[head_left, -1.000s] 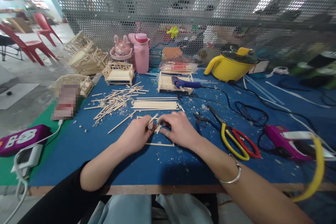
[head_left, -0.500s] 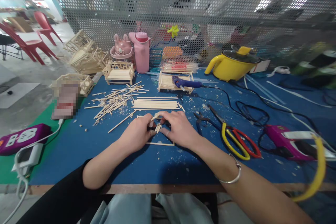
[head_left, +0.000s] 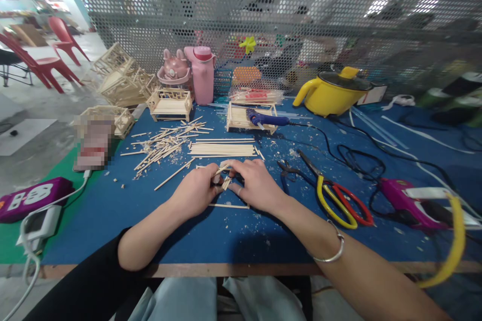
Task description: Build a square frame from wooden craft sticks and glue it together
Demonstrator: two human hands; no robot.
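Close together over the blue table, my left hand (head_left: pixel 198 188) and my right hand (head_left: pixel 258 185) pinch short wooden sticks (head_left: pixel 226 182) between their fingertips. The fingers hide part of these sticks, so how they are joined cannot be made out. A thin stick (head_left: pixel 229 206) lies on the mat just below both hands. Beyond the fingers rests a row of parallel wooden sticks (head_left: pixel 222 149), with a loose heap of sticks (head_left: pixel 163 145) to its left. A small wooden bed-like model (head_left: pixel 235 116) stands behind the row, and a blue glue gun (head_left: pixel 269 119) leans on it.
Right of my hands lie pliers (head_left: pixel 295 173) and scissors with yellow and red handles (head_left: pixel 335 200). Farther back are a yellow pot (head_left: pixel 333 93), a pink bottle (head_left: pixel 204 75) and another small wooden bed (head_left: pixel 170 104). A phone (head_left: pixel 94 143) with a cable is at left. Black cords cross the right side.
My hands stay almost in place, with only a slight shift of the fingers around the sticks. The rest of the table looks the same.
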